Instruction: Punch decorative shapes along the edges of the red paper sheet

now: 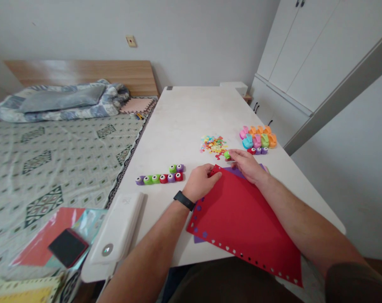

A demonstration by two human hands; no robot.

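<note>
Red paper, punched along its edges, is pinched by the left hand's fingers; a green punch is gripped by the right hand's fingers.

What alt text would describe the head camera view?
A person's left hand holds a red sheet with punched holes along its edges while the right hand touches a small green craft punch, on a white table with more punches and scattered paper cutouts.
</note>
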